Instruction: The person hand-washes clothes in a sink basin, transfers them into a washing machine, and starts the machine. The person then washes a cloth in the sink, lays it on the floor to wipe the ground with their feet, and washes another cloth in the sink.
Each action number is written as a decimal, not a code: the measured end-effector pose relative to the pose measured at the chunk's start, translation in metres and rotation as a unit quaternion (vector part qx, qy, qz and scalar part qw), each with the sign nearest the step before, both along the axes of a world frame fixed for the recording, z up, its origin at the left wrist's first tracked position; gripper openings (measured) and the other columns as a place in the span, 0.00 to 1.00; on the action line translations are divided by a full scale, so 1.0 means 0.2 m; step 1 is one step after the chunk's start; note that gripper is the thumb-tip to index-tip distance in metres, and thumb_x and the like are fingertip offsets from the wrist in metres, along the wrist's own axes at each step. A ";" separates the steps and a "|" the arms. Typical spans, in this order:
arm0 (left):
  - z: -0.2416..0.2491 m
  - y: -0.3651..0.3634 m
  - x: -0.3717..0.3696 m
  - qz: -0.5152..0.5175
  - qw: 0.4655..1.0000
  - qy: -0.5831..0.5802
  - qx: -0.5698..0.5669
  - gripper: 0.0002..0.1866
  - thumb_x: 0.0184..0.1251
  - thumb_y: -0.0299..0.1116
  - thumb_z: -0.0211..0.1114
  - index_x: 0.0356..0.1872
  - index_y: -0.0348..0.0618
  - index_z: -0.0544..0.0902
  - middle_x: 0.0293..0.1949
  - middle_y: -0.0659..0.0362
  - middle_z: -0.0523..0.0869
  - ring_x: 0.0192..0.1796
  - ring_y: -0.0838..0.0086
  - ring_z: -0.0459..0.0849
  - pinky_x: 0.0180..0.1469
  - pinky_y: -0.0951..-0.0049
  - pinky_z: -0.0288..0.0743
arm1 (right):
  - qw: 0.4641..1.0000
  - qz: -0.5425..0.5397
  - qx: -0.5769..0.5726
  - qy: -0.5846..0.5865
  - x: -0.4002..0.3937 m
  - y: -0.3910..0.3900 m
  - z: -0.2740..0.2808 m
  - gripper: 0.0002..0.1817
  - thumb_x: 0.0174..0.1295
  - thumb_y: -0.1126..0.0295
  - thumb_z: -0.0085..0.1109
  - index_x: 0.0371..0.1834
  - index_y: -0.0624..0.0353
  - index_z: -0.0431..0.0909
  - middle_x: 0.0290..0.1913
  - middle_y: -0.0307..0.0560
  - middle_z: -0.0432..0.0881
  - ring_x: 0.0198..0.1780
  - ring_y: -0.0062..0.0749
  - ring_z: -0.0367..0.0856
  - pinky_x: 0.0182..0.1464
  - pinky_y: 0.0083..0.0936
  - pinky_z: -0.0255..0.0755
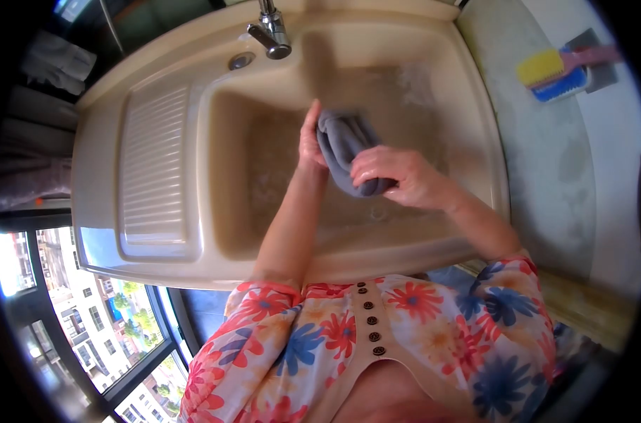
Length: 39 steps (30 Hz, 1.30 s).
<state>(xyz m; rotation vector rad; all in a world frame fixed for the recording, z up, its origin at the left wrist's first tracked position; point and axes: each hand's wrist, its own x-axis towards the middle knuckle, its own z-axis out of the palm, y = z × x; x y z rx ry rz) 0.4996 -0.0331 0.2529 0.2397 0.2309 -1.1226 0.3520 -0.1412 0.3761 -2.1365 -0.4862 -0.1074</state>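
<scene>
A bunched grey cloth (343,144) is held between both hands above a beige sink basin (225,211) with cloudy water in it. At the cloth's left side is my left hand (312,137), its thumb or a finger pointing up and the rest hidden behind the fabric. My right hand (398,173) has its fingers curled over the lower right end of the cloth. Both hands look wet.
A metal faucet (269,35) stands at the basin's back edge. Left of the basin is a ribbed drainboard (155,162). Yellow and blue brushes (542,67) lie on the ledge at the right. Grey fabric (59,63) hangs at the upper left, above a window (102,317).
</scene>
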 end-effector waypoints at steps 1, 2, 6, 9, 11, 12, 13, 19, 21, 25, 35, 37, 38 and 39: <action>-0.03 0.00 0.01 -0.012 1.000 -0.009 0.002 0.23 0.59 0.50 0.57 0.43 0.37 0.76 0.42 0.51 0.81 0.44 0.60 0.79 0.51 0.60 0.73 | 0.996 -0.014 0.064 0.068 0.00 -0.04 0.04 0.24 0.36 0.88 0.56 0.41 0.57 0.75 0.45 0.41 0.77 0.49 0.32 0.75 0.51 0.26 0.70; -0.04 -0.01 0.02 -0.026 0.999 -0.020 0.005 0.21 0.59 0.46 0.58 0.42 0.37 0.76 0.41 0.52 0.81 0.43 0.61 0.79 0.51 0.60 0.73 | 0.982 -0.028 0.128 0.134 0.01 -0.10 0.07 0.25 0.38 0.87 0.55 0.43 0.56 0.75 0.45 0.39 0.78 0.48 0.30 0.76 0.52 0.25 0.70; 0.07 -0.05 -0.07 -0.007 1.000 -0.005 0.029 0.14 0.57 0.34 0.54 0.42 0.38 0.76 0.41 0.53 0.82 0.44 0.63 0.80 0.51 0.61 0.73 | 0.908 -0.146 0.375 0.119 0.23 -0.37 -0.06 0.23 0.48 0.78 0.53 0.52 0.58 0.71 0.45 0.41 0.77 0.47 0.24 0.75 0.53 0.23 0.69; 0.10 -0.12 -0.16 -0.048 0.999 0.008 0.009 0.19 0.61 0.41 0.48 0.47 0.43 0.75 0.47 0.55 0.79 0.51 0.62 0.76 0.59 0.58 0.65 | 0.813 -0.163 0.540 0.144 0.37 -0.34 -0.43 0.24 0.53 0.68 0.51 0.55 0.59 0.68 0.46 0.46 0.77 0.48 0.30 0.75 0.54 0.28 0.68; 0.15 -0.09 -0.20 -0.069 0.997 0.017 0.000 0.20 0.63 0.46 0.46 0.49 0.48 0.75 0.50 0.58 0.77 0.55 0.64 0.73 0.60 0.59 0.63 | 0.701 -0.106 0.660 0.249 0.31 -0.20 -0.49 0.25 0.54 0.62 0.49 0.57 0.60 0.67 0.47 0.49 0.76 0.49 0.37 0.75 0.55 0.33 0.68; 0.16 -0.08 -0.21 -0.065 0.998 0.014 -0.004 0.20 0.64 0.48 0.45 0.49 0.48 0.75 0.51 0.59 0.77 0.56 0.65 0.73 0.60 0.59 0.63 | 0.674 -0.077 0.694 0.240 0.31 -0.16 -0.47 0.26 0.54 0.61 0.49 0.57 0.60 0.66 0.47 0.51 0.76 0.49 0.40 0.75 0.55 0.35 0.67; 0.18 -0.07 -0.21 -0.063 0.998 0.012 -0.008 0.21 0.64 0.50 0.45 0.49 0.48 0.74 0.51 0.59 0.76 0.56 0.65 0.72 0.60 0.59 0.63 | 0.646 -0.050 0.726 0.228 0.30 -0.13 -0.38 0.27 0.54 0.60 0.49 0.57 0.60 0.66 0.48 0.52 0.76 0.50 0.44 0.74 0.55 0.37 0.67; 0.23 -0.08 -0.23 -0.055 0.998 -0.015 -0.035 0.30 0.62 0.60 0.43 0.55 0.50 0.70 0.56 0.59 0.72 0.59 0.66 0.69 0.61 0.60 0.61 | 0.722 -0.045 0.671 0.164 0.28 -0.22 -0.25 0.23 0.52 0.63 0.50 0.51 0.63 0.69 0.43 0.53 0.77 0.46 0.49 0.76 0.51 0.38 0.70; 0.23 -0.07 -0.21 -0.091 0.990 -0.104 0.002 0.30 0.61 0.57 0.50 0.58 0.48 0.66 0.57 0.57 0.71 0.59 0.66 0.69 0.61 0.61 0.61 | 0.772 -0.145 0.597 0.164 0.30 -0.25 -0.24 0.20 0.51 0.63 0.53 0.46 0.63 0.72 0.40 0.51 0.78 0.42 0.42 0.78 0.48 0.33 0.72; 0.20 -0.07 -0.23 -0.152 0.959 -0.230 0.069 0.34 0.55 0.44 0.64 0.59 0.41 0.62 0.56 0.55 0.70 0.58 0.66 0.69 0.60 0.62 0.62 | 0.841 -0.291 0.406 0.206 0.36 -0.22 -0.27 0.17 0.47 0.62 0.58 0.36 0.63 0.76 0.33 0.46 0.79 0.35 0.30 0.77 0.40 0.23 0.71; 0.19 -0.08 -0.24 -0.111 0.970 -0.190 0.106 0.17 0.41 0.28 0.62 0.38 0.36 0.77 0.31 0.57 0.81 0.36 0.71 0.80 0.39 0.73 0.75 | 0.890 -0.213 0.319 0.245 0.46 -0.33 -0.41 0.21 0.54 0.64 0.56 0.50 0.61 0.71 0.46 0.44 0.76 0.46 0.26 0.73 0.50 0.22 0.68; 0.22 -0.08 -0.25 -0.113 0.979 -0.167 -0.001 0.23 0.41 0.30 0.61 0.45 0.38 0.74 0.38 0.56 0.80 0.41 0.68 0.79 0.44 0.70 0.73 | 0.826 -0.017 0.514 0.231 0.36 -0.42 -0.28 0.35 0.56 0.57 0.56 0.66 0.51 0.54 0.57 0.49 0.68 0.57 0.38 0.69 0.59 0.34 0.63; 0.25 -0.08 -0.26 -0.121 0.982 -0.136 -0.044 0.26 0.40 0.30 0.62 0.47 0.38 0.73 0.41 0.56 0.80 0.42 0.67 0.79 0.46 0.68 0.73 | 0.788 0.040 0.575 0.217 0.34 -0.41 -0.26 0.35 0.55 0.60 0.57 0.65 0.50 0.55 0.57 0.49 0.69 0.57 0.39 0.69 0.58 0.35 0.64; 0.27 -0.08 -0.28 -0.130 0.982 -0.106 -0.088 0.28 0.40 0.31 0.62 0.50 0.38 0.72 0.43 0.55 0.79 0.44 0.66 0.78 0.48 0.67 0.72 | 0.743 0.094 0.631 0.201 0.32 -0.39 -0.24 0.35 0.54 0.62 0.59 0.65 0.50 0.56 0.56 0.50 0.69 0.57 0.41 0.69 0.58 0.37 0.65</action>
